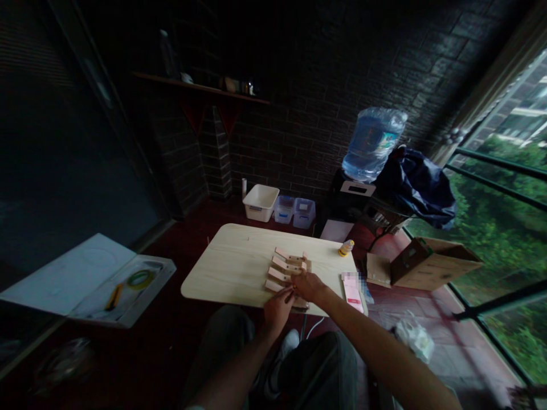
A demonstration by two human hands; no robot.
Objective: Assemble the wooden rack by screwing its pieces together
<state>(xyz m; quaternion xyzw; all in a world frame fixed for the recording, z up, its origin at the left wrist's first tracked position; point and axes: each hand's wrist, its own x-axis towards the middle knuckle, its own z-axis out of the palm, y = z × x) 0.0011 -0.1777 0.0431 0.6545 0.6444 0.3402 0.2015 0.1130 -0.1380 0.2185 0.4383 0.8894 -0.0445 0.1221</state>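
Note:
A small wooden rack (280, 263) lies on the pale wood-grain table (226, 256). Several slanted slats with dark dots, perhaps screws or holes, make up its length. Over its near right part, my right hand (310, 286) is closed, fingers curled down against the wood. My left hand (277, 310) comes in from the near edge, its fingers pinched close to the right fingertips. Whatever sits between the fingers is too small and blurred to make out. The two hands cover the rack's near right end.
A yellow-capped bottle (346, 247) and a phone with a pink screen (352, 290) are at the table's right. An open white case (128, 285) with tape stands left. Beyond are bins (261, 202), a water dispenser (359, 188) and a cardboard box (431, 265).

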